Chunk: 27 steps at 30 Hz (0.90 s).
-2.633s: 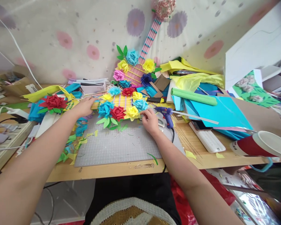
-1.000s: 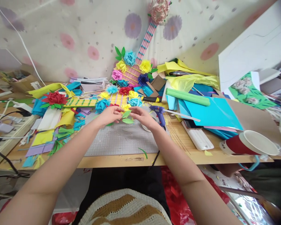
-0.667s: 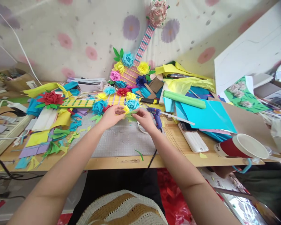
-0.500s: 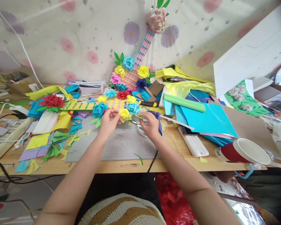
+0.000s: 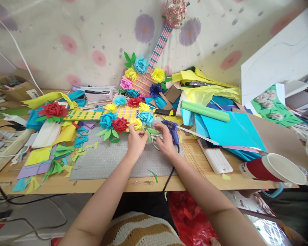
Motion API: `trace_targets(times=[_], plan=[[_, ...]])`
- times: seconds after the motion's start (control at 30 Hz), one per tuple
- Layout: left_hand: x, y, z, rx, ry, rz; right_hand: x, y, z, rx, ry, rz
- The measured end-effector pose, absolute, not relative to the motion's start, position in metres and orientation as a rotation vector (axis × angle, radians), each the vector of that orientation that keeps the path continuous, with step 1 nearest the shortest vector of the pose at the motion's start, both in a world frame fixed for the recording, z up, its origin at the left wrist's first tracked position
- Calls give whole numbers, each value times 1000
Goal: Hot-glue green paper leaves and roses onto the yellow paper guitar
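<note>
A yellow paper guitar (image 5: 86,115) decorated with paper roses lies across the grey cutting mat (image 5: 100,164). Just below its yellow rose (image 5: 136,123), my left hand (image 5: 137,141) has thumb and fingers pinched together at a green paper leaf (image 5: 152,131). My right hand (image 5: 164,139) curls its fingers around the leaf's other side. Its fingertips partly hide the contact. White-handled scissors (image 5: 155,143) lie under my right hand, mostly covered. A blue glue gun (image 5: 172,131) rests right beside it. Left of my hands sit a red rose (image 5: 120,125) and a blue rose (image 5: 107,120).
A pink paper guitar (image 5: 157,51) leans on the wall at the back. Paper scraps (image 5: 58,167) litter the left side. Blue sheets (image 5: 233,128), a green roll (image 5: 205,111), a white case (image 5: 217,160) and a paper cup (image 5: 272,169) occupy the right.
My left hand has moved right and slightly down, uncovering the red rose beside the blue one. It is now close to my right hand at the leaf. The camera view has shifted slightly.
</note>
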<state>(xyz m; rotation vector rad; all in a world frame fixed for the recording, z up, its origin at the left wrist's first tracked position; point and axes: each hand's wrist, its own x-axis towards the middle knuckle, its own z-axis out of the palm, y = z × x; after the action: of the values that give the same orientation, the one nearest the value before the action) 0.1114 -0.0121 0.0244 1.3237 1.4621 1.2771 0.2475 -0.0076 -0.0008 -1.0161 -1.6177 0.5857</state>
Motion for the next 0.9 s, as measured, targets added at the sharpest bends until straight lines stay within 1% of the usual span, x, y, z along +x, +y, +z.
trace_targets(times=[0.07, 0.13, 0.23, 0.4, 0.63, 0.77, 0.9], plan=[[112, -12, 20, 1358, 1478, 1271, 244, -5, 0, -1049, -1438, 892], [114, -11, 17, 1372, 1488, 1260, 241, -2, 1, -1085, -1253, 1124], [115, -8, 17, 1397, 1499, 1247, 237, 1, 3, -1065, -1071, 1299], [113, -12, 19, 1494, 1547, 1180, 237, 1, 2, -1082, -915, 1356], [89, -10, 24, 1608, 1787, 1411, 239, 2, 2, -1111, -766, 1401], [77, -1, 26, 1754, 1857, 1399, 238, 5, 3, -1155, -747, 1403], [72, 1, 17, 1872, 1836, 1445, 237, 7, 4, -1174, -756, 1425]])
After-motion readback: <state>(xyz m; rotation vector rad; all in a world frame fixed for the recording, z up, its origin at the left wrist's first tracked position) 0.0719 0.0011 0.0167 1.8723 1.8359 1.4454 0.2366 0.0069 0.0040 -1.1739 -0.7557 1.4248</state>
